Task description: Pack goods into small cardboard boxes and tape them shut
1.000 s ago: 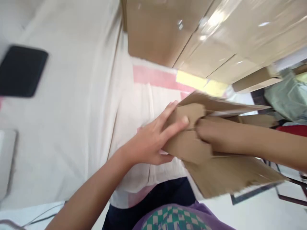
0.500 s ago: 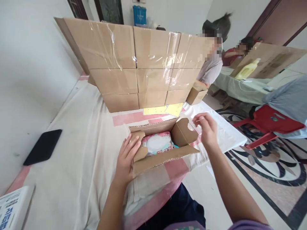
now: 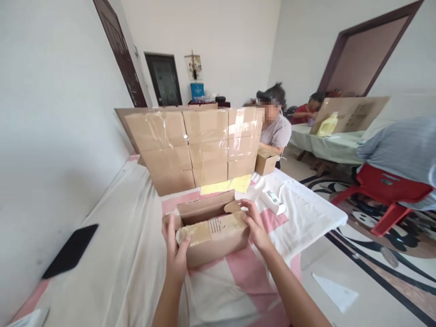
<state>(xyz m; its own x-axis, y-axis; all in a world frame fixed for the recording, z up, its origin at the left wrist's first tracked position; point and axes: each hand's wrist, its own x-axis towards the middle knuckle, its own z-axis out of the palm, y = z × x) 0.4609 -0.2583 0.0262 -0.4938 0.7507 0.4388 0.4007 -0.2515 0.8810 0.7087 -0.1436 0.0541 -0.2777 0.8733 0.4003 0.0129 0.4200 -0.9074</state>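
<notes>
While our left hand (image 3: pixel 175 247) and right hand (image 3: pixel 254 225) clasp the ends of the cardboard box (image 3: pixel 213 236) near the table's (image 3: pixel 116 254) front edge, we judge the front flap folded down, with the back flap still standing.

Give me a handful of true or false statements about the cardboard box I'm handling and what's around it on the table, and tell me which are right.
1. Both hands are on the small cardboard box, the left hand at one end and the right hand at the other. True.
2. The box's front flap is folded over the top. True.
3. A black flat object lies on the cloth to the right of the box. False: it lies to the left, near the wall.
4. A stack of taped cartons stands behind the box. True.
5. The white tape dispenser sits inside the box. False: it rests on the table cloth, to the right of the box.
</notes>
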